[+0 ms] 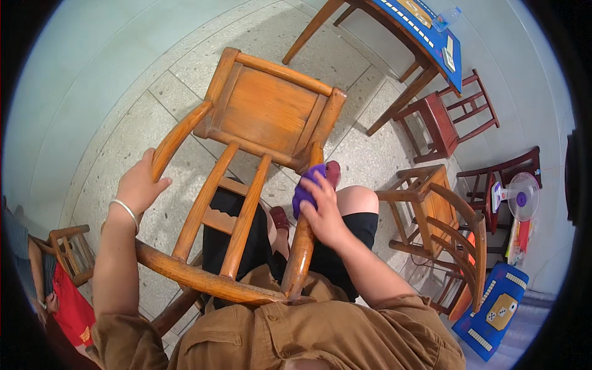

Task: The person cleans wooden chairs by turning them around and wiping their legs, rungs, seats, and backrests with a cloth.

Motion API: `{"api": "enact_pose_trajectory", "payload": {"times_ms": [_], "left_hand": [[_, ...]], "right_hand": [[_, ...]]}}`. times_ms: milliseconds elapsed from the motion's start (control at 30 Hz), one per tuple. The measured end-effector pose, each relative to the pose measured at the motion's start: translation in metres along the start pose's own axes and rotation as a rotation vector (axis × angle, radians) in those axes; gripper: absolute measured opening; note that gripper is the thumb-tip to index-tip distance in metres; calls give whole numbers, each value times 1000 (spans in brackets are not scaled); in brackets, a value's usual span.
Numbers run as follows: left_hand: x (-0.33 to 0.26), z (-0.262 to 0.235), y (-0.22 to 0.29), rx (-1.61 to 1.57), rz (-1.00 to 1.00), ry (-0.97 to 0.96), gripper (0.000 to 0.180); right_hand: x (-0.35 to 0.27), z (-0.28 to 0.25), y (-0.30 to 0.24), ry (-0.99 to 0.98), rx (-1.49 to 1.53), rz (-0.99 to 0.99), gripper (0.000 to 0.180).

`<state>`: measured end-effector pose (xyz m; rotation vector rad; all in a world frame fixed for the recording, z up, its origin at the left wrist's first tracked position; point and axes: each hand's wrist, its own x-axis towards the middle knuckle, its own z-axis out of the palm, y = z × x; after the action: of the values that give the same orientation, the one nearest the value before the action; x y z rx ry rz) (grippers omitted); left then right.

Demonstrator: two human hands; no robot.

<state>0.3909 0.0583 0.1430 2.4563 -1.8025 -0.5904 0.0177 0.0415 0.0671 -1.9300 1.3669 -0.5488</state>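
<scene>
A brown wooden chair (265,108) stands before me, its seat pointing away and its slatted back close to my body. Around the left post of the backrest, my left hand (139,185) is closed, a pale bangle on its wrist. My right hand (324,213) presses a bunched purple cloth (303,190) against the right post, below where that post meets the seat. Part of the cloth is hidden under my fingers. Between the posts run two slats, and a curved top rail (206,280) lies near my lap.
A table with a blue mat (453,46) stands far right, with a plastic bottle (445,20) on it. Along the right are a reddish chair (441,123), another wooden chair (431,209) and a small fan (523,197). Another person's arm (36,271) shows at left beside red cloth (69,302).
</scene>
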Motion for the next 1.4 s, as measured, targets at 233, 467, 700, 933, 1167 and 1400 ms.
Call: {"api": "enact_pose_trajectory", "payload": {"times_ms": [233, 467, 700, 933, 1167, 1400], "left_hand": [[47, 16, 8, 94, -12, -173, 64], [73, 35, 0, 29, -27, -213, 52], [71, 26, 2, 11, -36, -211, 43], [80, 20, 4, 26, 23, -226, 40], [86, 16, 13, -27, 0, -259, 41], [79, 30, 2, -41, 5, -212, 42]], "right_hand": [[124, 20, 103, 177, 35, 349, 44], [111, 20, 117, 174, 985, 893, 34], [-30, -3, -12, -154, 1598, 1054, 51], [-104, -60, -71, -225, 1015, 1045, 43], [-48, -69, -111, -217, 565, 71, 49], [14, 27, -108, -840, -213, -578, 59]]}}
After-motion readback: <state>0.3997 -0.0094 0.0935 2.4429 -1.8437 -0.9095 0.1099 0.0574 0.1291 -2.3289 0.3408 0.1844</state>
